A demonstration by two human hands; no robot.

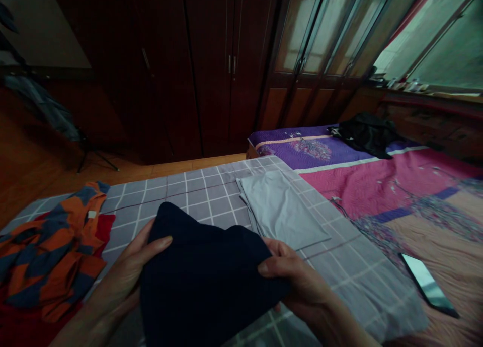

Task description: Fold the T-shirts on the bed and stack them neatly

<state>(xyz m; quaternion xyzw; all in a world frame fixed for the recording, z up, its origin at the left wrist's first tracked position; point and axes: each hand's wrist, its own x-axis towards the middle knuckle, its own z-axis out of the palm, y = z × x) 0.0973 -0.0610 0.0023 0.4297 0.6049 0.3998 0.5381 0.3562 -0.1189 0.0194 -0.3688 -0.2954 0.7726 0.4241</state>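
Step in hand, my read: handling the dark cloth (211,286), held up between both hands above the checked cover (196,186), near centre. Left hand (126,271) grasps its left edge, thumb on top. Right hand (305,276) grasps the right edge, thumb also on top. Fingers closed on cloth both sides; some fingertips hidden behind it. Top edge dips between grips; lower end runs out of view, can't tell how it hangs.

Pale folded cloth (283,211) lies flat just beyond right hand. Orange-and-blue garment (71,246) sits rumpled on red cloth (108,228), left.

Judgement: next move calls for even tension, both edges level; slack middle could crease. Dark colour hides fold lines.
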